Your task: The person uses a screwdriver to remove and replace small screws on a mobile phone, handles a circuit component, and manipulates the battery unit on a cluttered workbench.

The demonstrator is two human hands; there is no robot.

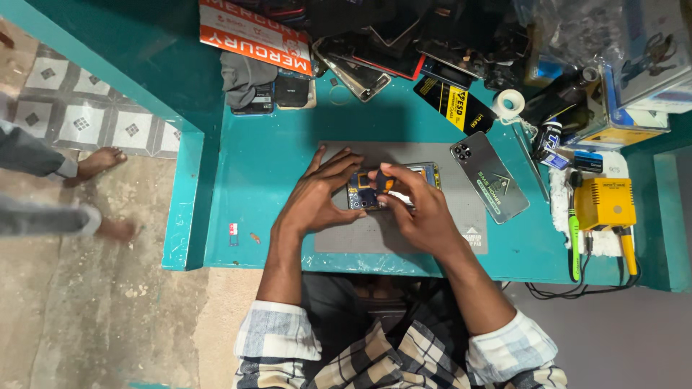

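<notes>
Far on the left I see bare feet of another person on the floor, away from my work. On the teal worktop lies a grey mat, and the open phone sits on it, in the middle, with its inside parts showing. My left hand rests on the left end of the phone, fingers spread and lying flat to keep it in place. My right hand is bunched up, its fingers pinching a small tool with an orange and black grip that points down into the phone. I think the tool could slip and scratch the tiny parts inside if I push too hard. The phone could also slide on the mat if my left hand lets go. To the right lies the shiny back cover, just beside the mat. Further right a yellow box stands with wires near the edge.
</notes>
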